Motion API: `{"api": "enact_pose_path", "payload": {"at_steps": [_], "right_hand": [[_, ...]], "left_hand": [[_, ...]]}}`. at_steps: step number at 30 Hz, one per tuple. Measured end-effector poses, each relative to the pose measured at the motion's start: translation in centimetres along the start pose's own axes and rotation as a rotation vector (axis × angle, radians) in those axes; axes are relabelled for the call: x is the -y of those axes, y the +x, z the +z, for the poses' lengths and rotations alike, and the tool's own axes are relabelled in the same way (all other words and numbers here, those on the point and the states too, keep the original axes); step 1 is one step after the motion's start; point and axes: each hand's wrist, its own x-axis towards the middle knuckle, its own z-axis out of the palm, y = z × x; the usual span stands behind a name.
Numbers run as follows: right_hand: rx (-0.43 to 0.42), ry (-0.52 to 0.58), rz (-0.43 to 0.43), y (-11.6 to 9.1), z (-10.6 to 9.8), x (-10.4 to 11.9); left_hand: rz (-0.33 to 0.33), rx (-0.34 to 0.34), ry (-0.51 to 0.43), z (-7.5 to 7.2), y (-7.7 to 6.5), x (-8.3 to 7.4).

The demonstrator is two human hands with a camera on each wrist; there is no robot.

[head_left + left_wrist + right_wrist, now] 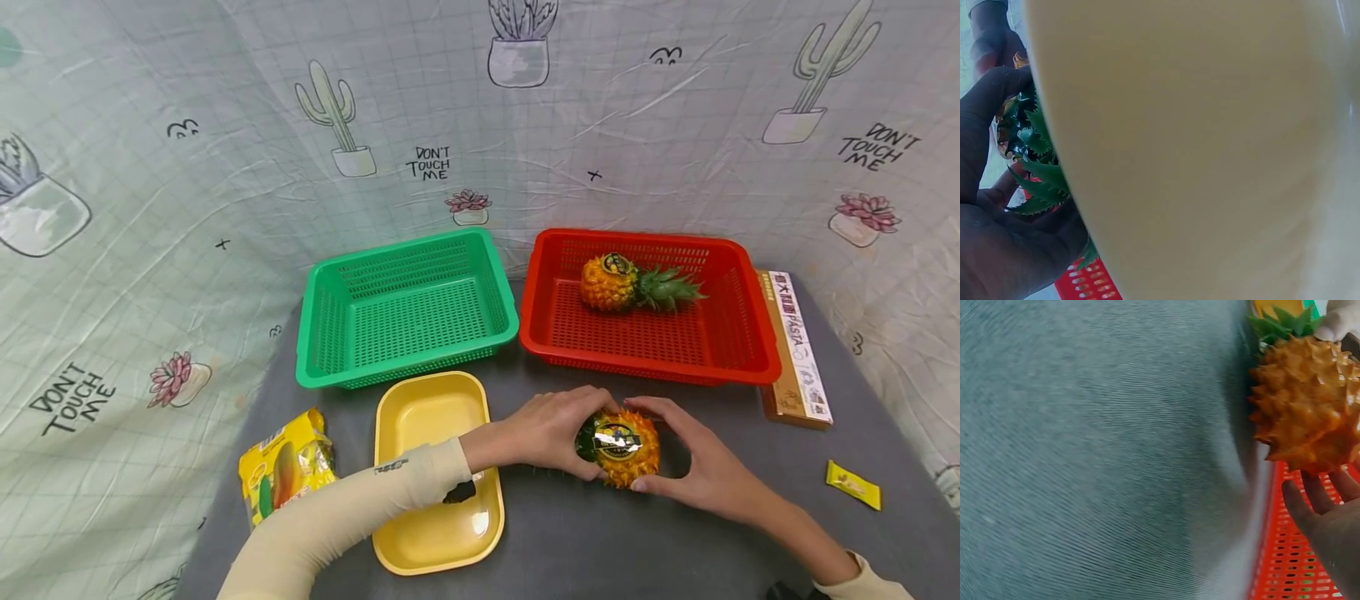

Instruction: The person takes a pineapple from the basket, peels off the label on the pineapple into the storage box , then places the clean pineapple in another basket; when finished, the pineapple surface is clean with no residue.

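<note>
"Where's the nearer pineapple (641, 448)?"

"At the grey tabletop (577, 542), off the front edge of the red basket (765, 358) and right of the yellow tray (435, 417). Whether it touches the surface, I can't tell."

"And the grip?"

"The left hand (558, 429) grips its leafy crown (1047, 173); the right hand (697, 458) curves thumb and fingers round the other end."

"What else?"

"Another pineapple (603, 287) lies near the red basket's back edge. A pasta box (798, 350) lies along the tabletop's right edge."
</note>
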Motion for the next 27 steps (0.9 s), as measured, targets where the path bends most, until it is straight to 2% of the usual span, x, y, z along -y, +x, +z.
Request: {"api": "enact_pose_path", "payload": {"at_steps": [10,19,27], "right_hand": [[-0.029,0.073,0.017,0.0,1.0,-1.1],[-0.039,0.159,0.047,-0.1,1.5,-1.8],[-0.042,0.157,0.05,-0.1,1.5,-1.8]], "left_hand": [[0.025,0.017,0.015,-0.1,0.2,0.2],[0.009,0.055,0.038,-1.2,0.2,0.0],[0.024,-0.062,-0.047,-1.8,0.2,-0.4]]}}
